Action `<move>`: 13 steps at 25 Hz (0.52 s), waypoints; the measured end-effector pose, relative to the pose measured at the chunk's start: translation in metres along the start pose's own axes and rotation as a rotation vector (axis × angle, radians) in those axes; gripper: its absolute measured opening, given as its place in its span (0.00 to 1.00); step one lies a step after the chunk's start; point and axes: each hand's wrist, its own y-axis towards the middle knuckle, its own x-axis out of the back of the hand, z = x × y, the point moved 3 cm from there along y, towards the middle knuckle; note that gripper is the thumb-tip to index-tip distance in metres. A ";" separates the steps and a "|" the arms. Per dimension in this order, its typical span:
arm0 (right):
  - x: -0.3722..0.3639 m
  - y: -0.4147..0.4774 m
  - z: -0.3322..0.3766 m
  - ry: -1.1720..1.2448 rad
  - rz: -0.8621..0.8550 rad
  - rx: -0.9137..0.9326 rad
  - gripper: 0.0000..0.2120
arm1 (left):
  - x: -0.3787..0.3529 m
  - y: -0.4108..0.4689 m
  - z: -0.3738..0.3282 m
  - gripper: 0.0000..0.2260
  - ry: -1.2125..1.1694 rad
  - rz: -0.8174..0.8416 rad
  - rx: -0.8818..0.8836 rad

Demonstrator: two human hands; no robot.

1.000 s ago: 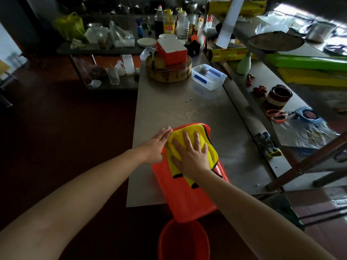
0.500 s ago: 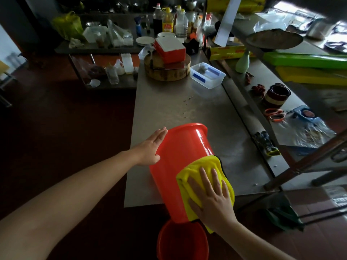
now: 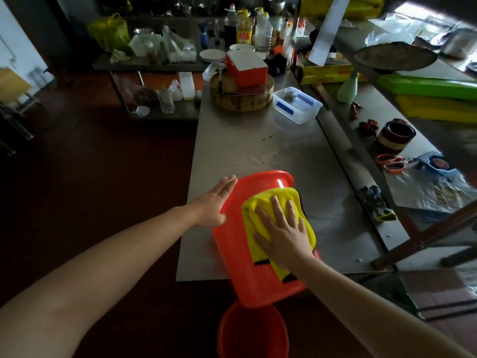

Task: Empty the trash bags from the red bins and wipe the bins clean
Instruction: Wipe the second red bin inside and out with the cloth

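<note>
While your right hand (image 3: 284, 228) pressed flat on the one yellow cloth (image 3: 260, 202), fingers spread wide and straight, you had two red bins in view. One red bin (image 3: 240, 267) lay on its side at the near edge of the steel table (image 3: 245, 140), with its near end hanging past that edge. The cloth was draped over its upper side, and your palm held it against the plastic. Your left hand (image 3: 215, 202) rested open on the left side of that bin, fingers straight and close together, gripping nothing. The second red bin (image 3: 251, 332) stood upright on the floor just below the near edge, mouth up, with its red inside showing. You could not tell from this angle what the lying bin held.

Farther along the table you had one clear plastic box (image 3: 294, 113) with blue clips towards the right edge; its contents were pale and too small to name. Near the far edge one round wooden block (image 3: 240, 100) carried one red-and-white box (image 3: 246, 68), lid closed.
</note>
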 end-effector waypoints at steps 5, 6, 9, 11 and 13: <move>0.020 0.074 0.014 0.044 0.064 -0.030 0.32 | -0.001 -0.006 0.005 0.51 -0.051 -0.020 0.009; 0.020 0.072 0.014 0.030 0.058 -0.016 0.32 | -0.002 -0.008 0.007 0.51 -0.047 -0.016 0.000; 0.012 0.039 0.007 0.008 0.004 0.030 0.32 | -0.005 -0.013 0.008 0.51 0.006 -0.033 -0.010; 0.002 0.002 -0.001 -0.015 -0.042 0.058 0.32 | -0.008 -0.016 0.009 0.49 0.014 -0.038 -0.004; -0.007 -0.035 -0.014 -0.033 -0.089 0.075 0.31 | -0.011 -0.022 0.008 0.47 0.023 -0.067 0.022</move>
